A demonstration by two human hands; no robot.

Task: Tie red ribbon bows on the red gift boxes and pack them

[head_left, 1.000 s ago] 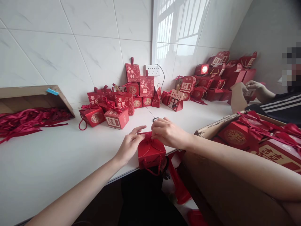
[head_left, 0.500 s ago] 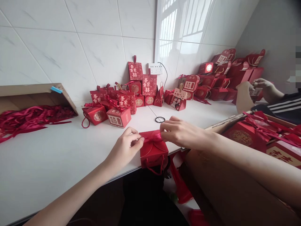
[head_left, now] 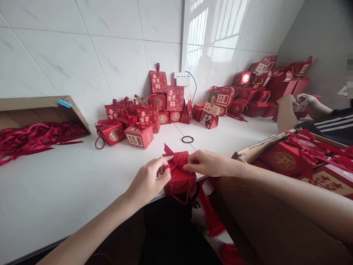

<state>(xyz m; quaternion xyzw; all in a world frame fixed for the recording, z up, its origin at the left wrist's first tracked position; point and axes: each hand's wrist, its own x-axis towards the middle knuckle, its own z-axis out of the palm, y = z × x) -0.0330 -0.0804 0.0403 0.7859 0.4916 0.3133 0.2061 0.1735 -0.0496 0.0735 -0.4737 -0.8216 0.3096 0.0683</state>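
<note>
A red gift box (head_left: 179, 181) with a twisted cord handle sits at the front edge of the white table, close to my body. Over its top runs a red ribbon (head_left: 178, 165), gathered at the middle, with one loose tail standing up at the back. My left hand (head_left: 154, 175) pinches the ribbon on the left side between thumb and finger. On the other side, my right hand (head_left: 202, 162) has its fingers closed on the ribbon near the gathered middle. My fingers partly cover the ribbon's centre.
Several finished red boxes (head_left: 139, 137) stand along the tiled wall, with a larger pile (head_left: 256, 88) at right. A carton of ribbons (head_left: 35, 136) lies at left, and an open carton of boxes (head_left: 245, 151) at right. A black ring (head_left: 188, 139) lies ahead. Another person's hands (head_left: 306, 101) work far right.
Both hands have drawn in toward the middle of the ribbon, the right one moving left and slightly down. A ribbon tail now sticks up behind the box.
</note>
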